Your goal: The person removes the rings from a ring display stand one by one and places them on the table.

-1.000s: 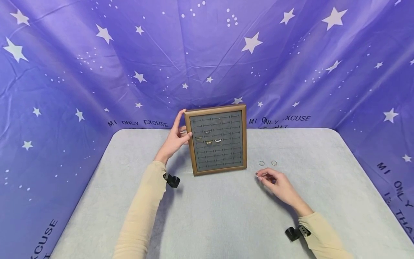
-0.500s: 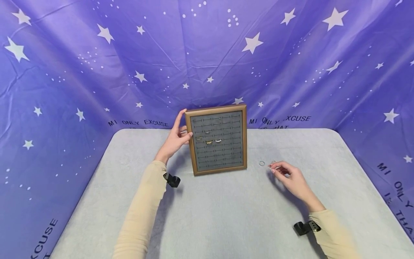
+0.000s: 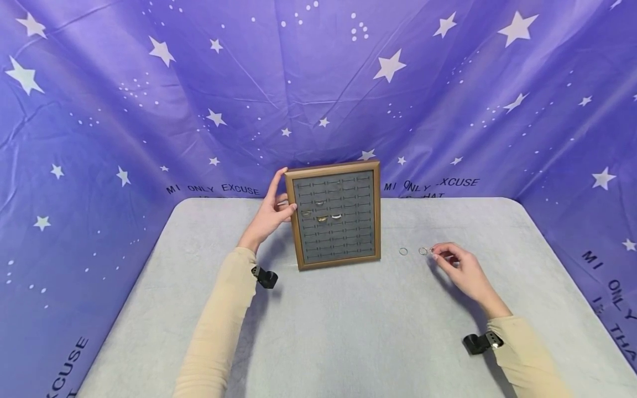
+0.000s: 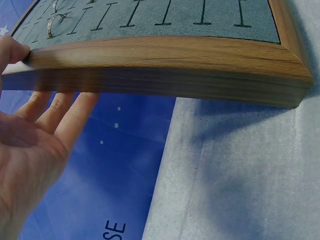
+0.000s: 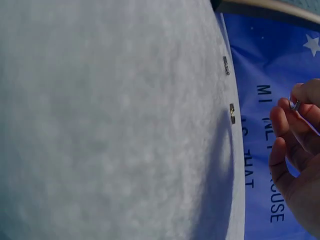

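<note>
A wooden-framed ring display board [image 3: 335,243] with a grey slotted lining stands propped upright on the table. My left hand [image 3: 266,221] grips its left side, thumb on the front of the frame and other fingers behind. Several rings sit in the slots, among them a white one [image 3: 337,216] and a gold one [image 3: 322,219]. To the right of the board, my right hand [image 3: 465,273] pinches a small silvery ring [image 5: 295,105] between thumb and fingertip, just above the table. Beside those fingertips lies a ring [image 3: 423,251], with another ring [image 3: 403,251] further left.
The grey table [image 3: 348,331] has rounded far corners. A purple star-printed cloth [image 3: 318,66] hangs behind it and along both sides. Small black cameras are strapped to both wrists.
My right hand has moved right and slightly away from me, past the two rings lying on the table, still pinching its ring. The left hand and the board have stayed put.
</note>
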The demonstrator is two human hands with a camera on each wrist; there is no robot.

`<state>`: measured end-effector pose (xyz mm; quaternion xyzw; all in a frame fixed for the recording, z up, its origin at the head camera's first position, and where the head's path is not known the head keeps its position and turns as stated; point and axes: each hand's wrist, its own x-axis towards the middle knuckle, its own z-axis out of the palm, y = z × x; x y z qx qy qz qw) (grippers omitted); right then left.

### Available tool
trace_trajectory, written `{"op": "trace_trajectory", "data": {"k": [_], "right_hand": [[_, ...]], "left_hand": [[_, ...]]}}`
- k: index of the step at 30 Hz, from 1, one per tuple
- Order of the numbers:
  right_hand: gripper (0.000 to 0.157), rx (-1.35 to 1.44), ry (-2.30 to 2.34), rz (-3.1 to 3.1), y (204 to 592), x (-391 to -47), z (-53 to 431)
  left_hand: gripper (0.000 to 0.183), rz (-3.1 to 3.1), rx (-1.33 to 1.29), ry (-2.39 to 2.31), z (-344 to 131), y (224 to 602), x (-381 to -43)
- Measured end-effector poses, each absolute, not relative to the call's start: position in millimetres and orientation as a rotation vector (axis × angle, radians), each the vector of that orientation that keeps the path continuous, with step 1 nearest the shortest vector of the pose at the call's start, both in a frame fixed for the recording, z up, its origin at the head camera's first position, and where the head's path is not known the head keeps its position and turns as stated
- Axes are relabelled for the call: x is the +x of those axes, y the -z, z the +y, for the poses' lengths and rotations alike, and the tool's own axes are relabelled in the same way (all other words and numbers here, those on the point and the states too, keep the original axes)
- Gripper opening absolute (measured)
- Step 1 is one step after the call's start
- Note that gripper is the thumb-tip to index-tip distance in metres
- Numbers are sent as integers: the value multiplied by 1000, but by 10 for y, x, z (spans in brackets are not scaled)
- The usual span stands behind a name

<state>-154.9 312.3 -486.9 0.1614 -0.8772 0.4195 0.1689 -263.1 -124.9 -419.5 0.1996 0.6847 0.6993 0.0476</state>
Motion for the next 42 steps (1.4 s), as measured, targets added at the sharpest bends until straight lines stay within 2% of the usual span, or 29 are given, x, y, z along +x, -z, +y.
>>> {"op": "trace_trajectory", "data": {"k": [7,18,42], "right_hand": [[6,372,-1184,-2501,4991,-1658,3246],[4,249,-1071,-2603,4989,-1767,3305],[4,116,-987,-2725,5028,-1829,3422]], "left_hand": [[83,2099,628,-2116,-1233,4048,-2524],[86,2111,622,-2128,-1271,4251,-2659],[86,2099,617,-2129,-1262,4252,-2665]]}}
